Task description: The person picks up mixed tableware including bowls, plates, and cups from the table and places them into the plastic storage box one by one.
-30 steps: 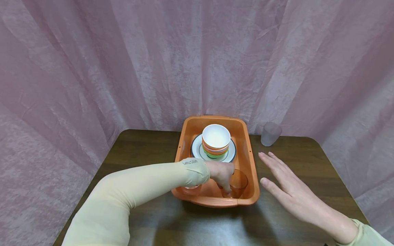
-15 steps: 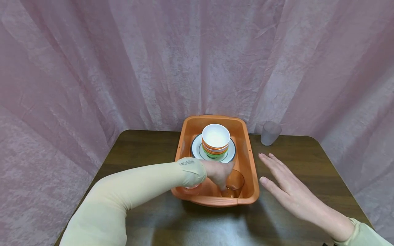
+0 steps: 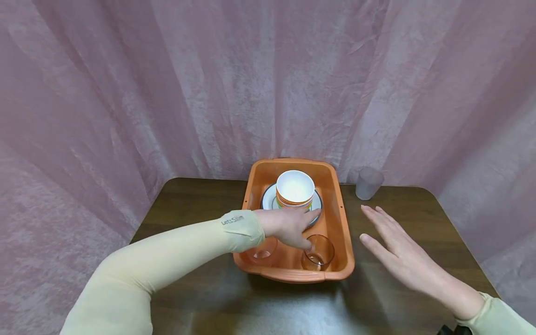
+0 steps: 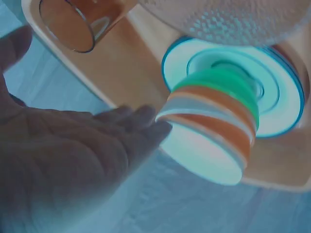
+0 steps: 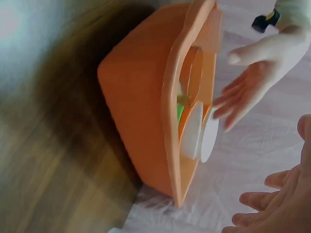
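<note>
My left hand (image 3: 289,226) hovers over an orange basin (image 3: 345,232), fingers straight and holding nothing. Just below its thumb a clear glass (image 3: 321,257) stands in the basin's front right corner. A second clear glass (image 3: 264,253), partly covered by my forearm, is at the front left. Behind the hand, a stack of white, orange and green bowls (image 3: 295,187) rests on a blue-rimmed white plate (image 3: 269,197); in the left wrist view my fingertips overlap the top bowl (image 4: 204,155). My right hand (image 3: 402,260) is held open beside the basin's right wall, touching nothing.
A frosted cup (image 3: 369,184) stands on the dark wooden table (image 3: 201,197) at the back right, near the pink curtain (image 3: 234,93). The basin's raised rim surrounds the dishes.
My left hand has come up off the front right glass and shifted left and back, its fingers spreading. That glass now shows whole. My right hand has barely moved.
</note>
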`<state>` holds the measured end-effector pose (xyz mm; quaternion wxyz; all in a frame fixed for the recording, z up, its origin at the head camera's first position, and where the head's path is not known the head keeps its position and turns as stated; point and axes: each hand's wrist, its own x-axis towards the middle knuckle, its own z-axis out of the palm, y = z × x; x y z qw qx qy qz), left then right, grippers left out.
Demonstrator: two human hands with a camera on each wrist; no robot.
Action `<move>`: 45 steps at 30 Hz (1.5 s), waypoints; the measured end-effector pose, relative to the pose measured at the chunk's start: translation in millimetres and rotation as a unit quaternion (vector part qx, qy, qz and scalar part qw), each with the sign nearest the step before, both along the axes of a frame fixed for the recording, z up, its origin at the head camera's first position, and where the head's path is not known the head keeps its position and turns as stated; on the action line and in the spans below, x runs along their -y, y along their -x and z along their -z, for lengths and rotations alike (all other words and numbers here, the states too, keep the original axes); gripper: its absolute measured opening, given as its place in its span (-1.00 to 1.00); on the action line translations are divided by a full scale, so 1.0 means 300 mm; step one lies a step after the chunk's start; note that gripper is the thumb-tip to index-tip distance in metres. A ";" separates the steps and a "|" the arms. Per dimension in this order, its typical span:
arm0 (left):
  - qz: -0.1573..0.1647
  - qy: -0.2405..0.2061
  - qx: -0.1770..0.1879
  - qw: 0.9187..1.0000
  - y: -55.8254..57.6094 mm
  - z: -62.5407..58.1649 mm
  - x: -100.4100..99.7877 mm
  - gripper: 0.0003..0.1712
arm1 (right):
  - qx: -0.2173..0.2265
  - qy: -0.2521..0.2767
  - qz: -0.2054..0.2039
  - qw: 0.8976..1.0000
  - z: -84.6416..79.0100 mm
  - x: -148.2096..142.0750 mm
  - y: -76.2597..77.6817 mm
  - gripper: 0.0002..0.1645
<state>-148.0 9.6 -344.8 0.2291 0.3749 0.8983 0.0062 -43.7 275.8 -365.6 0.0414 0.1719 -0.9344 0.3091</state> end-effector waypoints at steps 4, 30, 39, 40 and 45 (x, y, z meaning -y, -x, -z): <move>0.023 0.003 -0.076 0.997 -0.018 -0.024 0.016 0.09 | 0.006 -0.005 0.009 1.000 -0.004 -0.028 0.034 -0.20; 0.125 -0.037 -0.213 0.968 -0.061 0.040 0.015 -0.07 | -0.023 -0.213 0.010 0.977 0.025 -0.070 0.104 -0.07; 0.125 -0.047 -0.208 0.969 -0.039 0.029 -0.025 -0.07 | 0.044 -0.187 0.043 0.980 0.060 -0.145 0.179 -0.03; 0.124 -0.047 -0.208 0.969 -0.036 0.028 -0.033 -0.08 | 0.050 -0.185 0.047 0.980 0.065 -0.152 0.189 -0.03; 0.117 -0.040 -0.207 0.971 -0.025 0.027 -0.078 -0.08 | 0.075 -0.178 0.059 0.979 0.091 -0.175 0.233 0.00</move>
